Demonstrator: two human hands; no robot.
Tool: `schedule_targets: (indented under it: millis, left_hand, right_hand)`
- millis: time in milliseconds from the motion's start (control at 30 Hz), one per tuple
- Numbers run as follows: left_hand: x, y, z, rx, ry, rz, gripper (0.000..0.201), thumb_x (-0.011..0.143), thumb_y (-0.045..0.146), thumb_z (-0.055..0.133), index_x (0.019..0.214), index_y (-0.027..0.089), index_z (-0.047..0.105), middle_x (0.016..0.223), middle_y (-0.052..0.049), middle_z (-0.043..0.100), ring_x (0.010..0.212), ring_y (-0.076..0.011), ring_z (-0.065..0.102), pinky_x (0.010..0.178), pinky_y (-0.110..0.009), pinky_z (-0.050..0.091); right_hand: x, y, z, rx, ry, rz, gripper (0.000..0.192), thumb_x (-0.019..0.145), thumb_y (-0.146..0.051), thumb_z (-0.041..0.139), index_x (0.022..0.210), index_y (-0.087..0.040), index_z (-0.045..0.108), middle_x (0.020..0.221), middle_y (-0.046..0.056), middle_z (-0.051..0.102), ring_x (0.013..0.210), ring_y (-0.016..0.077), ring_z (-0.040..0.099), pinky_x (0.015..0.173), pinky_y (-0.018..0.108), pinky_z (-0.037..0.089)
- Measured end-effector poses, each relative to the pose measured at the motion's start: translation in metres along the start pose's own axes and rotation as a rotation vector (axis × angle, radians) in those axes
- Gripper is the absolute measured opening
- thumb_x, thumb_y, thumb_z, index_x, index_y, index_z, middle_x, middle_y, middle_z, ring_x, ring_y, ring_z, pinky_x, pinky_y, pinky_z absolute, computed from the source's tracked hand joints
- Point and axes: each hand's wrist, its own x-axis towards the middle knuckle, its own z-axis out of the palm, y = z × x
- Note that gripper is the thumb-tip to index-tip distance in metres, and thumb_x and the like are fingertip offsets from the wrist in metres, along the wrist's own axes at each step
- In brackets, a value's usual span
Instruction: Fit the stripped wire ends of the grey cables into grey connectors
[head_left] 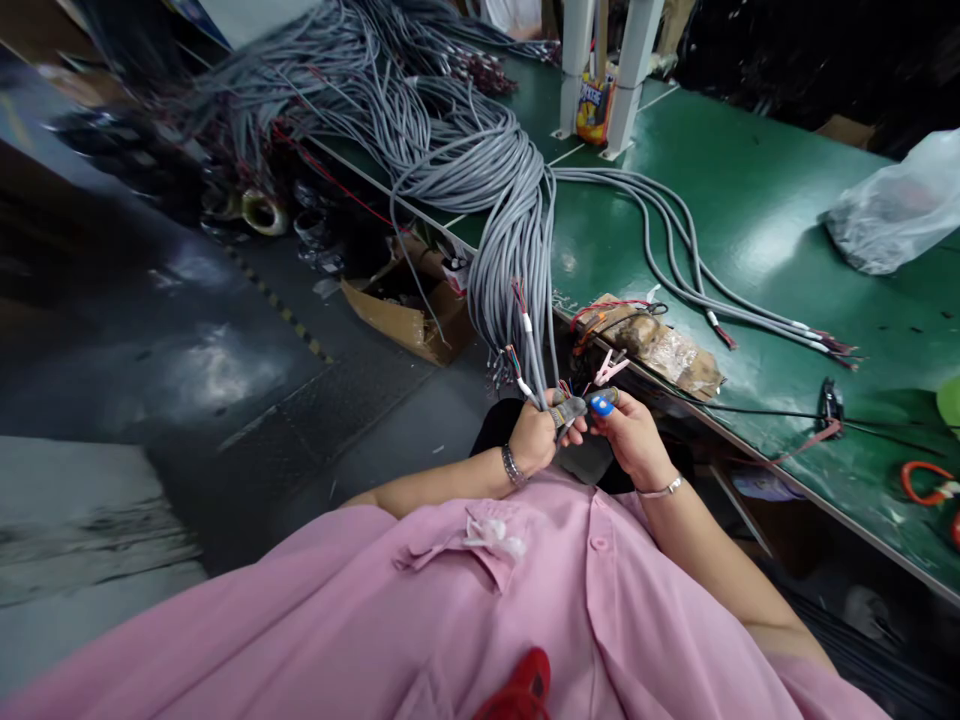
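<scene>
Grey cables hang in a thick bundle over the front edge of the green table, their stripped ends showing thin coloured wires. My left hand is closed around a few of these cable ends, with a grey covering on its thumb. Close beside it, my right hand pinches at the wire ends; a blue covering shows on one digit. Exactly what sits between the right fingertips is too small to make out. A pale pink clip lies just beyond my right hand.
A taped brown bundle lies at the edge of the green table. Several cables stretch across it near a plastic bag. Orange-handled scissors lie at right. Below stands a cardboard box. White posts rise behind.
</scene>
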Motion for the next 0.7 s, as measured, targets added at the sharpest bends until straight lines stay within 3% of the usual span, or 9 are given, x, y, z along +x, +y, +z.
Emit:
schedule_targets:
  millis: [167, 300, 467, 700]
  left_hand:
    - [-0.001, 0.004, 0.0, -0.028, 0.018, 0.008, 0.034, 0.069, 0.044, 0.072, 0.068, 0.015, 0.055, 0.057, -0.002, 0.063, 0.039, -0.009, 0.054, 0.035, -0.019, 0.029]
    - [-0.002, 0.003, -0.001, 0.012, -0.005, 0.005, 0.032, 0.069, 0.042, 0.072, 0.07, 0.015, 0.054, 0.055, -0.001, 0.062, 0.038, -0.0096, 0.054, 0.034, -0.018, 0.027]
    - [-0.003, -0.003, -0.002, 0.123, -0.022, 0.018, 0.033, 0.069, 0.043, 0.072, 0.07, 0.015, 0.055, 0.056, -0.001, 0.063, 0.039, -0.0094, 0.055, 0.035, -0.018, 0.029]
    - [0.0, -0.003, -0.001, 0.105, -0.005, 0.007, 0.034, 0.07, 0.045, 0.071, 0.072, 0.015, 0.055, 0.057, -0.001, 0.063, 0.039, -0.009, 0.055, 0.035, -0.019, 0.029]
  right_hand:
    - [-0.002, -0.004, 0.004, -0.066, -0.015, -0.067, 0.02, 0.072, -0.035, 0.075, 0.078, -0.02, 0.065, 0.067, -0.003, 0.056, 0.057, 0.0084, 0.047, 0.058, 0.024, 0.043]
    - [-0.001, -0.008, 0.006, -0.12, -0.014, -0.018, 0.024, 0.075, -0.043, 0.07, 0.083, -0.02, 0.064, 0.07, -0.003, 0.057, 0.06, 0.0095, 0.049, 0.059, 0.024, 0.043]
    - [0.002, -0.011, 0.008, -0.237, 0.007, -0.03, 0.028, 0.07, -0.043, 0.074, 0.073, -0.019, 0.06, 0.062, -0.004, 0.054, 0.054, 0.0086, 0.044, 0.053, 0.023, 0.037]
    - [-0.002, -0.008, 0.009, -0.177, 0.045, -0.108, 0.02, 0.07, -0.036, 0.074, 0.073, -0.02, 0.063, 0.066, -0.003, 0.058, 0.057, 0.0098, 0.047, 0.055, 0.024, 0.039]
